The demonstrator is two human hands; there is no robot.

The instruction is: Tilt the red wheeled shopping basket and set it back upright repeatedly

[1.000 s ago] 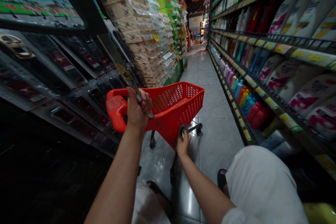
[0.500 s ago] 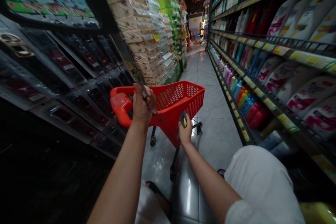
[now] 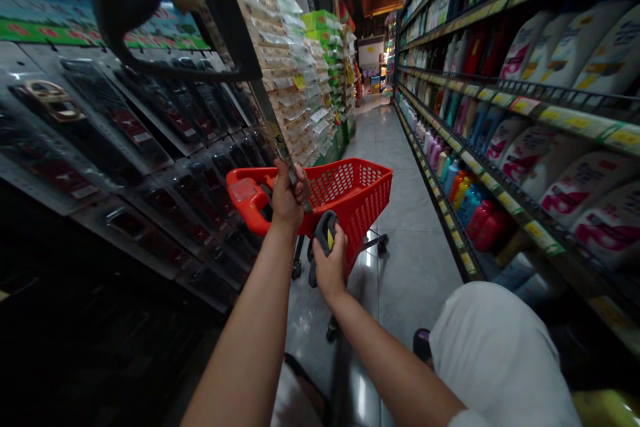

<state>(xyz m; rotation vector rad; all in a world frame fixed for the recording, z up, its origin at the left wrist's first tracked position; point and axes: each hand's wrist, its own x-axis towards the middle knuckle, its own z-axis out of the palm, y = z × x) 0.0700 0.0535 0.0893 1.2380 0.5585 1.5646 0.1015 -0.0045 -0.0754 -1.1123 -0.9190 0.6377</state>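
My left hand is closed around the lower blade of a long tool with a black loop handle, much like a hand saw. Its handle end rises toward the upper left, close to the camera. A folded dark grey cloth with a yellow patch is gripped in my right hand, just below and right of the left one. Behind both hands stands a red plastic shopping cart with lattice sides, on black casters. The cloth seems apart from the blade.
Packaged belts hang on the left, below a colourful sign. Stacked tissue packs line the aisle beyond. Shelves of bottles run along the right. My light-clothed knee is close to them, over the grey tiled floor.
My right hand and the cloth have moved left, closer to my left hand. The tool and my left hand sit farther right in view, and more of the black handle shows.
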